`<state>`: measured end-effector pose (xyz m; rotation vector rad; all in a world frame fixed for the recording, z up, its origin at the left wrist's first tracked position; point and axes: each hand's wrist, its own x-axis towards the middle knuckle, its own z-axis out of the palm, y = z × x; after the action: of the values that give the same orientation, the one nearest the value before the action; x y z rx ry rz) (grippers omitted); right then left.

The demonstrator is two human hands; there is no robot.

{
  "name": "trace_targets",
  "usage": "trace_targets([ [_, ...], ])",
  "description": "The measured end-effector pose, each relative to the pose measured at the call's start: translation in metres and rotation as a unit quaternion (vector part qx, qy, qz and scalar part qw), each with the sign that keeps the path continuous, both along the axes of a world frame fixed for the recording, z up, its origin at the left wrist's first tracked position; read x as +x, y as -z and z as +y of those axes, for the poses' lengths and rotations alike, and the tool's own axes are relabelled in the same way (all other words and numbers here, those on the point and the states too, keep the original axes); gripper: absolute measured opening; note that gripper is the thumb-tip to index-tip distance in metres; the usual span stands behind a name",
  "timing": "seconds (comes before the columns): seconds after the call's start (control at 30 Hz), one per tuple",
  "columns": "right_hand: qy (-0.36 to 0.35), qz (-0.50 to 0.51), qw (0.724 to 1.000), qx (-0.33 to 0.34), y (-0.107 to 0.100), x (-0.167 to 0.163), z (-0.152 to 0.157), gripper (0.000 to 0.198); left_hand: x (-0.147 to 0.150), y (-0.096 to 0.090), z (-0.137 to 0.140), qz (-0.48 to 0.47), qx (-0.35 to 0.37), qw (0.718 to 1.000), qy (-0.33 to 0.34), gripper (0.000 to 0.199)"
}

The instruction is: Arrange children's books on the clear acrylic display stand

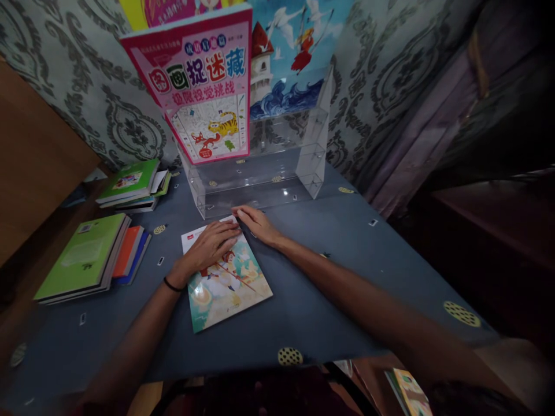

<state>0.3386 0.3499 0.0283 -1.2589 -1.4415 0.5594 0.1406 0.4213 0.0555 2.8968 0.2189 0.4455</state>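
A thin picture book (236, 292) with a teal and cream cover lies flat on the table, slightly turned. My left hand (212, 244) rests palm down across its upper part, fingers stretched over the cover and hiding some of the picture. At the book's top right corner is my right hand (256, 224), fingers extended, their tips at the corner; whether they press on it I cannot tell. Just beyond both hands stands a clear tiered book rack (255, 193). On it are a pink-bordered book (208, 86), a blue book with white birds (295, 63) and a yellow-and-pink book (171, 11).
To the left sit a stack with a lime green book (80, 257) on top and, farther back, another stack under a green book (130, 180). A dark blue cloth (338, 323) with pineapple prints covers the table. Patterned curtain (139, 121) hangs behind.
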Motion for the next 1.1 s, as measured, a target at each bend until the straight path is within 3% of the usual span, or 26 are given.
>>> trace_targets([
  [0.2,0.003,0.003,1.000,-0.005,0.000,-0.001,0.000,0.054,0.000,-0.003,-0.007,0.013,0.025,1.000,0.002,0.039],
  [0.4,0.004,0.001,1.000,-0.010,-0.001,-0.001,-0.001,0.058,-0.006,-0.005,-0.012,0.031,-0.025,0.999,0.001,0.038],
  [0.6,0.008,0.004,1.000,-0.005,-0.001,-0.001,0.000,0.061,-0.003,-0.007,-0.022,0.018,0.012,1.000,0.004,0.037],
  [0.8,0.011,0.002,1.000,-0.009,-0.001,-0.001,-0.001,0.059,-0.006,-0.008,-0.025,0.017,-0.007,1.000,0.021,0.038],
  [1.0,0.013,0.033,0.999,0.005,-0.001,-0.004,-0.002,0.065,-0.005,-0.009,-0.033,0.025,0.047,0.998,0.018,0.037],
  [1.1,0.011,0.072,0.997,0.009,-0.005,-0.009,-0.018,0.063,-0.004,-0.008,-0.036,0.009,0.054,0.998,0.012,0.037],
])
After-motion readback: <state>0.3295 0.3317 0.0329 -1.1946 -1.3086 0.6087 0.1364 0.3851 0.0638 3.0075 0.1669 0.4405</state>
